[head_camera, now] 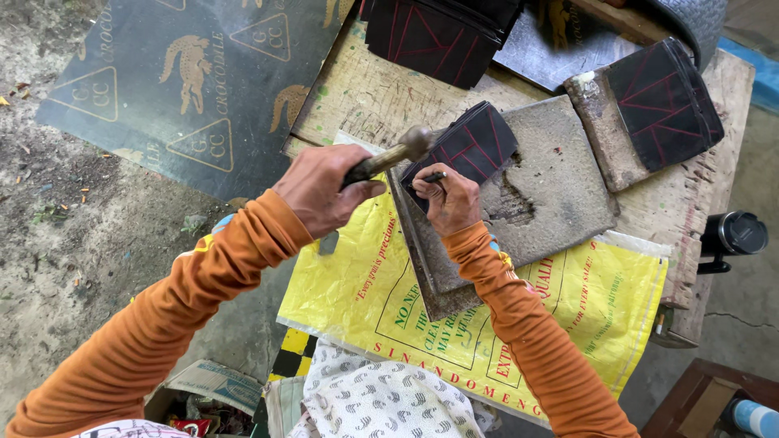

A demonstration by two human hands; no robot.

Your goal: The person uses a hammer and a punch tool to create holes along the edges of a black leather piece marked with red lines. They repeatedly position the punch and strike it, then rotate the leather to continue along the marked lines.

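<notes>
Hammer (388, 158) long axis runs lower-left to upper-right, head up-right. Left hand (320, 191) clenched around handle. Right hand (446, 199) pinching punch (432, 177) against black leather stack (471, 146).

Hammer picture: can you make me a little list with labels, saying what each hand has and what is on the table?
left hand: the left hand grips a hammer by its handle, head raised above the slab
right hand: the right hand pinches a thin metal punch against a stack of dark pieces
dark pieces: black with red lines, fanned on a grey slab
under the slab: a yellow printed sack on a worn wooden table
other stacks: one to the right, one at the top
sleeves: orange
</notes>
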